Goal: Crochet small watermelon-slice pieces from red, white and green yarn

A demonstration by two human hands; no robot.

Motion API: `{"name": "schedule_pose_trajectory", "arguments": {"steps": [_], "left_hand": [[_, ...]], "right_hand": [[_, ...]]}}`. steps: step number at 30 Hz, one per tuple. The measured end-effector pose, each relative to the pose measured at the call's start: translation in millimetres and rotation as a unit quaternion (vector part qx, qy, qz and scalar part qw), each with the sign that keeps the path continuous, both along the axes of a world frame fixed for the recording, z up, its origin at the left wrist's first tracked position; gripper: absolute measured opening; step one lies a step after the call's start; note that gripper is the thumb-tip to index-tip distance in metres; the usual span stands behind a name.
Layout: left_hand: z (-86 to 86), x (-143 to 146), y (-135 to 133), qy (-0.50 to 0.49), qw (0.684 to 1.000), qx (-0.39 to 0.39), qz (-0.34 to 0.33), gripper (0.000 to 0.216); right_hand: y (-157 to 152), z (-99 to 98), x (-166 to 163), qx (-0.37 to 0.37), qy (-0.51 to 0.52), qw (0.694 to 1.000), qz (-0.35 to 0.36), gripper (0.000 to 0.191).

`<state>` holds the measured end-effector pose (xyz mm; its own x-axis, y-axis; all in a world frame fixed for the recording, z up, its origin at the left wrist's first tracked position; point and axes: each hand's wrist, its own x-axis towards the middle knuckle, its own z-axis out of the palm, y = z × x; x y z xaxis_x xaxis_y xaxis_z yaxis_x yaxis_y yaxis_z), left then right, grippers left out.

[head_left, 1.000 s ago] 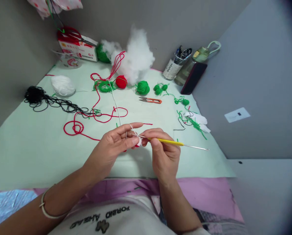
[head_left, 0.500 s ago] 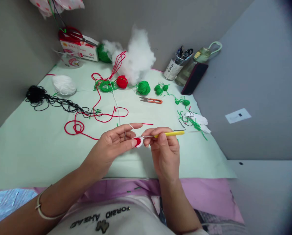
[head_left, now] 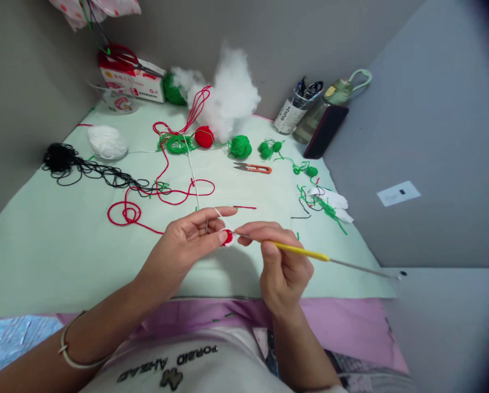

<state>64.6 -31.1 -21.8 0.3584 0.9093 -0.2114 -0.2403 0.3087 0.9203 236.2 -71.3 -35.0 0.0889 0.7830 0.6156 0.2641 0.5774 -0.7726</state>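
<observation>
Between the thumb and fingers of my left hand [head_left: 193, 240] is a small red and white crochet piece [head_left: 228, 238], partly covered by the thumb. White yarn [head_left: 193, 174] runs from the table up over my left index finger to the piece. My right hand [head_left: 283, 262] is closed around a crochet hook [head_left: 301, 250] with a yellow handle. The hook's thin metal tip meets the piece's right edge, while its metal rear end points out to the right. Red yarn [head_left: 146, 225] trails on the table towards my left hand.
Orange thread snips [head_left: 253, 168] lie beyond my hands. Behind them are a green yarn ball [head_left: 240, 147], a red yarn ball [head_left: 204, 136] and white stuffing [head_left: 234, 93]. Tangled black yarn [head_left: 62, 158] and a white yarn ball [head_left: 107, 142] sit left. A phone [head_left: 326, 132] leans against a bottle [head_left: 310, 123].
My right hand has turned and moved slightly down and right, so the hook now slants down to the right with its rear end showing. My left hand stays nearly still.
</observation>
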Motion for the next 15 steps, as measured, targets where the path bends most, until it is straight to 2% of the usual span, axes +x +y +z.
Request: {"name": "schedule_pose_trajectory", "arguments": {"steps": [4, 9, 12, 15], "left_hand": [[-1.9, 3.1, -1.5, -0.001, 1.0, 0.002, 0.024, 0.037], [-3.1, 7.5, -4.6, -0.016, 0.999, 0.005, 0.042, 0.043], [-3.6, 7.7, -5.3, -0.075, 0.996, -0.056, 0.003, 0.045], [-4.0, 5.3, -2.0, -0.127, 0.979, -0.152, -0.049, 0.041]], "right_hand": [[-1.2, -4.8, -2.3, 0.073, -0.087, 0.993, -0.035, 0.024], [-5.4, -11.5, -7.7, 0.1, -0.19, 0.974, -0.077, 0.032], [-7.0, -14.6, -10.2, 0.106, -0.259, 0.953, -0.114, 0.046], [-4.6, -13.2, -9.6, 0.096, -0.196, 0.97, -0.111, 0.039]]}}
